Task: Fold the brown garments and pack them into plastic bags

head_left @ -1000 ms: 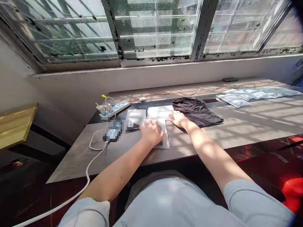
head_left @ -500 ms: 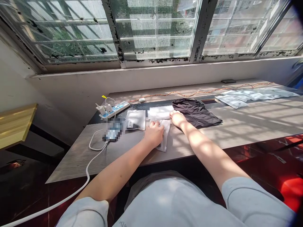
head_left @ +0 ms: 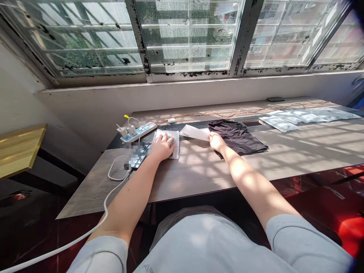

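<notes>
My left hand (head_left: pixel 163 146) lies with its fingers spread on a frosted plastic bag (head_left: pixel 176 146), left of centre on the table. My right hand (head_left: pixel 216 141) pinches the right end of some white frosted bags (head_left: pixel 195 132); their left end is raised a little. Right beside that hand, dark folded cloth (head_left: pixel 237 134) lies on the table, partly behind the fingers. A phone (head_left: pixel 139 154), partly blurred out, is just left of my left hand.
A power strip (head_left: pixel 139 132) with plugs and a white cable (head_left: pixel 105 204) sit at the left. Several filled bags (head_left: pixel 284 123) lie in a row at the right, near a dark flat device (head_left: pixel 275 99). An orange cord (head_left: pixel 210 112) runs along the back of the table (head_left: pixel 182 182).
My left hand has moved left and now rests on the left bag. The bag formerly under it no longer shows in front. The bags at my right hand have tilted up.
</notes>
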`<state>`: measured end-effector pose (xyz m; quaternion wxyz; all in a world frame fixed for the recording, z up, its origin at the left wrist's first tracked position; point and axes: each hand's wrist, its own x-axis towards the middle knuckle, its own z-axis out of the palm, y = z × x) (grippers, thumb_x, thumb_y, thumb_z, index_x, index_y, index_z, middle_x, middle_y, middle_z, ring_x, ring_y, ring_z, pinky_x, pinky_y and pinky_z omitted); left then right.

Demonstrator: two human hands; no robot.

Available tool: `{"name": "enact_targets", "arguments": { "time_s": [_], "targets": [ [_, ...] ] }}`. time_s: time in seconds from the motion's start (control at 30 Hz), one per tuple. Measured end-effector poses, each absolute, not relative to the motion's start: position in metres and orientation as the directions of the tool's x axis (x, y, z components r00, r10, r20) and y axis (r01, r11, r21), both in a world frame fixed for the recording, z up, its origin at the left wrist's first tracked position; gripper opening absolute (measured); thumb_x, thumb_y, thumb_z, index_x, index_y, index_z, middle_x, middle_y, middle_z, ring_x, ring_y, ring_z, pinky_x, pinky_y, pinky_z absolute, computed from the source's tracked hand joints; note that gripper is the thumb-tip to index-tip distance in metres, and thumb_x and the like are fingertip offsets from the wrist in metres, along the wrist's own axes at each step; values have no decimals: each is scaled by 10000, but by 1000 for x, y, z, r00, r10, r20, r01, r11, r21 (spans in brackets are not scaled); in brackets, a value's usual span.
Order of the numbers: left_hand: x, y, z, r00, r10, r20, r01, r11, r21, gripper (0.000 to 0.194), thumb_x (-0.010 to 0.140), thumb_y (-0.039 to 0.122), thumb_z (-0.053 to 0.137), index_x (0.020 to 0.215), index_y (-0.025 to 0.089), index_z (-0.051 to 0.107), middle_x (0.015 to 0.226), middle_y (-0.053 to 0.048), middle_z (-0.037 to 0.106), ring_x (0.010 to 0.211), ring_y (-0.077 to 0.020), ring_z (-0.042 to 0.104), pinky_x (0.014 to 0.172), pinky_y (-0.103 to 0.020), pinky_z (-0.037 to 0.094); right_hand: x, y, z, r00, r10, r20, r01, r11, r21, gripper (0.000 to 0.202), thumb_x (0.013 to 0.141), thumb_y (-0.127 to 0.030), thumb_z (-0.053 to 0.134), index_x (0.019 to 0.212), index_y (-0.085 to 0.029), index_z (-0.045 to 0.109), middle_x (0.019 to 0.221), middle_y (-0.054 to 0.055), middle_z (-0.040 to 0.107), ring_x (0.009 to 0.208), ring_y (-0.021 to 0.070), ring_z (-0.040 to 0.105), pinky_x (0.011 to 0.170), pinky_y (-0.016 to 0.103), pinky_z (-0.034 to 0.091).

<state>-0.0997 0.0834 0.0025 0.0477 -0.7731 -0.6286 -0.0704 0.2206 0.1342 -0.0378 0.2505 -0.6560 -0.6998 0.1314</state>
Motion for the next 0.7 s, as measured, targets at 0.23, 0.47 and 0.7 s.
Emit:
{"name": "enact_targets", "arguments": {
  "time_s": [0.23, 0.47, 0.7],
  "targets": [
    [-91, 80, -4, 120, 971, 205, 993, -120, -11, 639, 1011, 511, 491, 1559, 184, 517, 1742, -181, 308, 1611, -395, 241, 1192, -579, 384, 228, 137, -42, 85, 979, 188, 816, 40, -577, 291, 1049, -232, 403, 1122, -177, 679, 1142, 110, 732, 1001, 231, 649, 877, 301, 490],
    [-84, 74, 2, 86, 992, 93, 996, -83, -30, 692, 975, 731, 413, 1489, 319, 622, 1758, -70, 310, 1612, -465, 155, 1220, -672, 270, 219, 128, -40, -82, 983, 165, 842, 157, -516, 161, 933, -203, 606, 1006, -184, 748, 1141, 110, 731, 1098, 249, 635, 998, 312, 482],
    [-78, 73, 1, 65, 997, 48, 998, -64, -28, 867, 896, 825, 478, 1619, 346, 471, 1786, -129, 205, 1548, -580, 228, 1129, -705, 343, 216, 113, -28, -217, 976, 22, 919, 212, -333, 572, 930, -517, 696, 1436, -252, 681, 1514, 117, 603, 1439, 333, 477, 1199, 410, 374]
  ]
}}
